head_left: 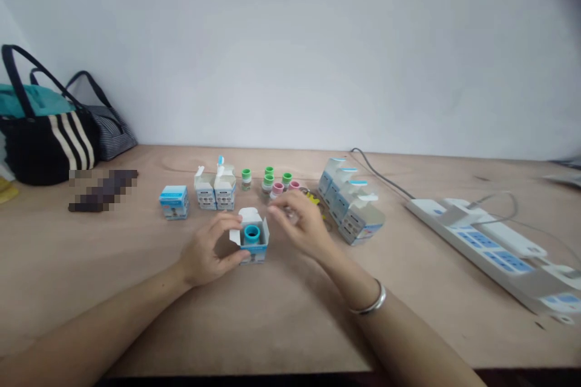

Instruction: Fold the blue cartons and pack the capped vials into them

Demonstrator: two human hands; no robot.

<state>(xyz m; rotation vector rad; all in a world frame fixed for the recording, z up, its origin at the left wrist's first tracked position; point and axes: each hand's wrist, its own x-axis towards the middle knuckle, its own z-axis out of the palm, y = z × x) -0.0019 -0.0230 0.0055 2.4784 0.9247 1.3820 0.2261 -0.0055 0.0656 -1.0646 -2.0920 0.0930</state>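
Note:
In the head view a small blue and white cardboard box stands with its top flaps up. Inside it sits a jar with a turquoise ring-shaped top. My left hand grips this box from the left, thumb at the front and fingers at a raised flap. Just right of the box, my right hand hovers with fingers loosely bent and apart, holding nothing that I can see. Behind the hands are several small jars with green tops and jars with pink tops, partly covered by my right hand.
A closed box and two open boxes stand at left. More open boxes form a row at right, beside a yellow object. Farther right lies a power strip with cables. Bags and a dark item are far left.

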